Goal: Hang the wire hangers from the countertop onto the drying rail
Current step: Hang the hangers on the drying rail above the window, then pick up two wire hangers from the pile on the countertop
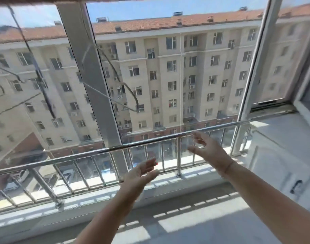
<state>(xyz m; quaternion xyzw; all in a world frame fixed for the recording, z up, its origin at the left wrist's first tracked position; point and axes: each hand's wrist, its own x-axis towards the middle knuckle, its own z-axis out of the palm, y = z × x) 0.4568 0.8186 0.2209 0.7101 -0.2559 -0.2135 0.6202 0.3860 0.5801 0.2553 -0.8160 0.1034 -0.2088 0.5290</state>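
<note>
Thin wire hangers (pixel 115 74) hang in front of the window at upper left and centre, blurred; a second dark one (pixel 43 88) dangles further left. Whatever they hang from lies above the frame. My left hand (pixel 142 173) is raised at lower centre, palm open, fingers apart, empty. My right hand (pixel 207 148) is lifted a little higher to the right, fingers spread, also empty, just in front of the steel railing. Neither hand touches a hanger.
A polished steel guard railing (pixel 80 154) with vertical bars runs across the window. A white window frame post (pixel 96 85) stands at centre. A white countertop and cabinet (pixel 281 138) lie at right. An apartment block shows outside.
</note>
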